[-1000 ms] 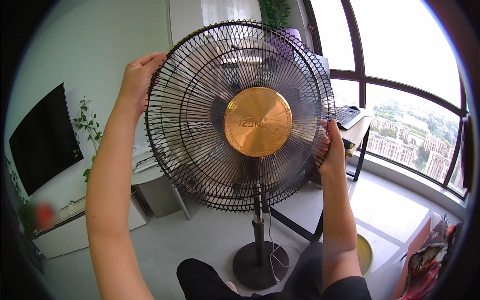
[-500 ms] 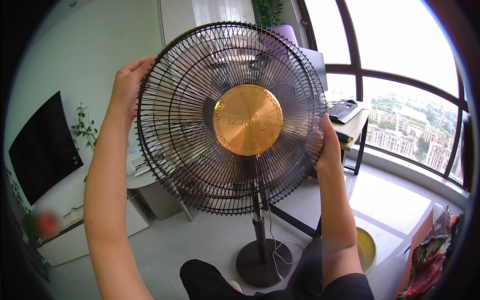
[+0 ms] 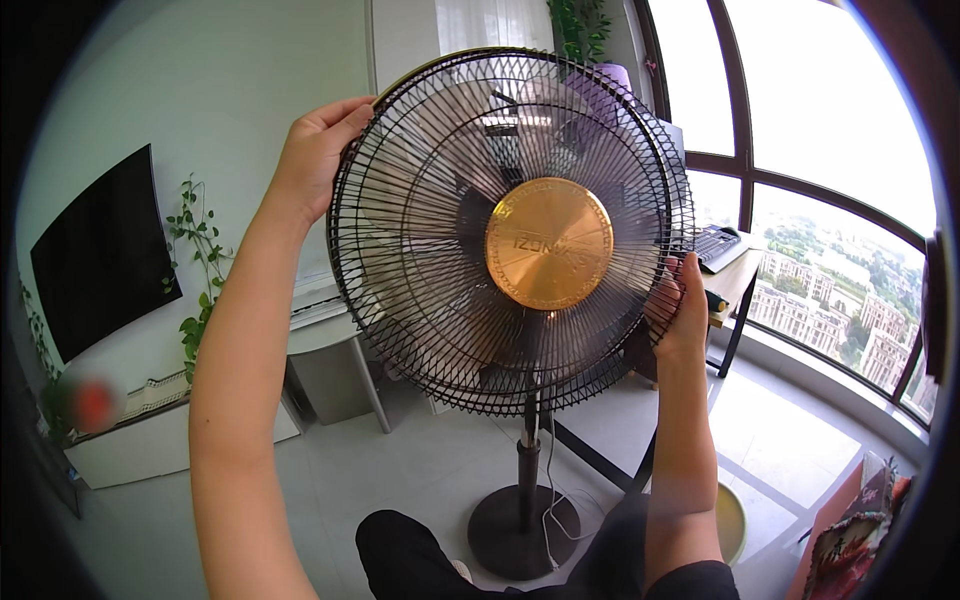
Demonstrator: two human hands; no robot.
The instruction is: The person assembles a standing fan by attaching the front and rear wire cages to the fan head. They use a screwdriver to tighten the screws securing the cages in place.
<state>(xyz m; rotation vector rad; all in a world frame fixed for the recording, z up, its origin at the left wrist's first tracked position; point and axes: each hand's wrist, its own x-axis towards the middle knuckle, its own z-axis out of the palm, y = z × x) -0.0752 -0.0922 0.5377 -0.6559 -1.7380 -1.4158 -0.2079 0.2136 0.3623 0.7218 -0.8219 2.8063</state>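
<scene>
A black wire fan grille (image 3: 420, 170) with a round gold disc (image 3: 549, 244) at its middle stands in front of me, on the head of a pedestal fan. My left hand (image 3: 325, 160) grips its upper left rim, thumb toward me, the other fingertips hidden behind the edge. At the lower right rim, my right hand (image 3: 682, 315) holds on with the thumb up; its fingers show through the wires. Two rims appear offset along the right side; whether they touch I cannot tell. Dark blades show behind the wires. Below are the pole (image 3: 528, 470) and round base (image 3: 490, 535).
A white cord (image 3: 548, 500) trails over the base between my knees. On the right are a desk (image 3: 738, 285) with a keyboard (image 3: 715, 247), a yellowish bucket (image 3: 732, 520) and wide windows. A screen (image 3: 105, 255), hanging vines (image 3: 200, 270) and a low white cabinet (image 3: 165, 445) are on the left.
The fan head and both hands now appear farther right in view, as does the room. The gold disc faces more to the right. Both hands keep their hold on the rim.
</scene>
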